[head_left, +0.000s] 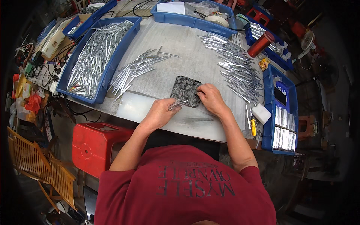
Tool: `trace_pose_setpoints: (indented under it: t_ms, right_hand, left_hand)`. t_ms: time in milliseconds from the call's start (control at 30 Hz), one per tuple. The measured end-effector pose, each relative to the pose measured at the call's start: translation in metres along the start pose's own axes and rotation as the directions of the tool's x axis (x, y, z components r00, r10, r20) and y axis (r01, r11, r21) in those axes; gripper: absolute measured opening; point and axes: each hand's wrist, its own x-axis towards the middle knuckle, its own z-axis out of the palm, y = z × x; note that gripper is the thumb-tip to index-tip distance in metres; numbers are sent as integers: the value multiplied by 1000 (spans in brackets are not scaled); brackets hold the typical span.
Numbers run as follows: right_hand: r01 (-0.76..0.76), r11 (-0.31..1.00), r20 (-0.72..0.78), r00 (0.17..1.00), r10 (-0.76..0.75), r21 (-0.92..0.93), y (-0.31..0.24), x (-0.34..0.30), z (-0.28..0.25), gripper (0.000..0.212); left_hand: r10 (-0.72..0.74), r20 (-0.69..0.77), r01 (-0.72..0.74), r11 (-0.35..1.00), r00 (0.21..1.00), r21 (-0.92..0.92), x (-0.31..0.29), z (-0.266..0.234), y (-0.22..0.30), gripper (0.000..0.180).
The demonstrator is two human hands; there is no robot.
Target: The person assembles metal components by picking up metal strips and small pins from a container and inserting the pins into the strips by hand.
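My left hand (159, 113) is closed round a small bunch of short silvery metal pieces (179, 104), whose ends stick out toward the right. Beside it, near the front of the table, lies a dark shallow tray (173, 90) full of small dark grey metal parts (186, 90). The fingers of my right hand (211, 98) are bent together at the right side of this tray, touching the parts; what they pinch is hidden. Loose slim silvery metal strips (137, 69) lie in a heap to the left, and a larger spread of similar strips (240, 67) covers the right side.
A blue bin (102, 90) heaped with strips stands left; another blue bin (187, 19) is at the back. At right are a blue bin (267, 112) with stacked strips, a red cylinder (261, 44), a white bottle (261, 113) and a yellow-handled tool (254, 127). A red stool (90, 146) stands below.
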Motion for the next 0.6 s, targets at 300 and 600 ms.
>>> trace_pose_setpoints:
  t_ms: [300,600]
  right_hand:
    - [47,945,219,975,26,-324,-9,14,10,10]
    - [95,917,298,954,28,-389,-12,18,13,10]
  left_hand:
    - [-28,-22,28,999,999,-29,-2,-2,-6,14]
    - [-23,-39,22,999,999,-38,-3,-4,-7,14]
